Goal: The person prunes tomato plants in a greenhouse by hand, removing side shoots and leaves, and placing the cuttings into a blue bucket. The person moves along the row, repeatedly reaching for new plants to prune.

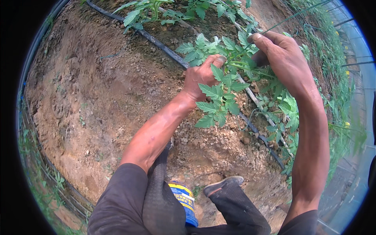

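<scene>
A young tomato plant (pixel 217 97) with lobed green leaves stands before me. My left hand (pixel 204 73) is closed around its upper stem, thumb and fingers pinched near the leaf joint. My right hand (pixel 276 53) is raised at the upper right of the plant, thumb and forefinger pinching a thin green twine (pixel 289 18). The twine runs from the stem area up to the top right edge of view. The tips of my right fingers are partly hidden behind the thumb and leaves.
Black drip hoses (pixel 164 48) and a pale pipe (pixel 251 95) cross the brown soil. More tomato plants (pixel 144 13) grow beyond and at right. A blue and yellow bucket (pixel 186 202) stands by my legs. Plastic sheeting (pixel 364 102) borders the right.
</scene>
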A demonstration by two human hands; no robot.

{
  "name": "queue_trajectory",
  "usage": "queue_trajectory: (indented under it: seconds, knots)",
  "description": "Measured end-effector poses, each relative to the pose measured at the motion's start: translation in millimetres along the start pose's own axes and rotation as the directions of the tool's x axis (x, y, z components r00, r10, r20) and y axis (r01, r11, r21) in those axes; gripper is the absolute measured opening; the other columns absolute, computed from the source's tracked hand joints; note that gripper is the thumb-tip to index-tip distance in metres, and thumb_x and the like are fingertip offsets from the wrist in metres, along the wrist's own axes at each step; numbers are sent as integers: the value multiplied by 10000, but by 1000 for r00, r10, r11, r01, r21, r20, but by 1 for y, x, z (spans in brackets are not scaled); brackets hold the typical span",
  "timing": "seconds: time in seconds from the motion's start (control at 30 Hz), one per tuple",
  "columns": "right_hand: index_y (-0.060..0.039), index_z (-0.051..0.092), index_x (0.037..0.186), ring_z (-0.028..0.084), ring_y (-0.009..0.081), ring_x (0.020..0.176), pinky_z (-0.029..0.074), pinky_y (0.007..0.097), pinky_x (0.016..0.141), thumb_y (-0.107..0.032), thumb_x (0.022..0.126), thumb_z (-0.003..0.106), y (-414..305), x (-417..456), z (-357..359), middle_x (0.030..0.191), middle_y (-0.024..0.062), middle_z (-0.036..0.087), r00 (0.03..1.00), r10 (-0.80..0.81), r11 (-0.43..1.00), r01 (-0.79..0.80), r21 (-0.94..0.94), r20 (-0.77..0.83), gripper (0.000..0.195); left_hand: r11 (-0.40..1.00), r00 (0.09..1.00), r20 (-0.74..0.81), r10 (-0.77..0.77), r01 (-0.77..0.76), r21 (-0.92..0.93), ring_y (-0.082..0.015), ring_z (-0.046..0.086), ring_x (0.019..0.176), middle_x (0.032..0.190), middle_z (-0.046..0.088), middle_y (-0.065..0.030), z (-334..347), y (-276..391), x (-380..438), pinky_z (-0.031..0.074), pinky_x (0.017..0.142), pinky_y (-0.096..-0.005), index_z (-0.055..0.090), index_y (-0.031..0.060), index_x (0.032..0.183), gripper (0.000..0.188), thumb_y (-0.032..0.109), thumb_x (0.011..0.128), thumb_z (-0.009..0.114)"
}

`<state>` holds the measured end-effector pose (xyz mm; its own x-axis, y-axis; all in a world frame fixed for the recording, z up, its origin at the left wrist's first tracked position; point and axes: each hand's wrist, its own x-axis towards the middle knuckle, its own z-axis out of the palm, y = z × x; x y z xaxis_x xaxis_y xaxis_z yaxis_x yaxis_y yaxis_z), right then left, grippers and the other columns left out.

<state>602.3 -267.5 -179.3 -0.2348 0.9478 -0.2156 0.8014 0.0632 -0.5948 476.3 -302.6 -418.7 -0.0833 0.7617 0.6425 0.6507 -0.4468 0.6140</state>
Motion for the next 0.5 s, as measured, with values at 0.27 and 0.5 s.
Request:
queue_trajectory:
  seconds: [0.27,0.5]
  knots:
    - [-7,733,1168,589,137,760,498,351,751,-348,981,608,9,13,1,884,88,754,995,90,973,-96,208,40,408,982,996,-55,-73,62,-179,-310,734,815,1111,662,-83,2,1,-5,611,630,-415,655,96,1131,344,142,830,814]
    - [19,708,1188,679,127,817,564,313,749,-253,1078,582,14,17,13,1023,101,731,977,139,796,-208,568,162,319,979,989,-119,-92,68,-191,-353,696,972,1113,675,-172,16,-23,5,568,792,-457,651,52,1230,387,276,938,768]
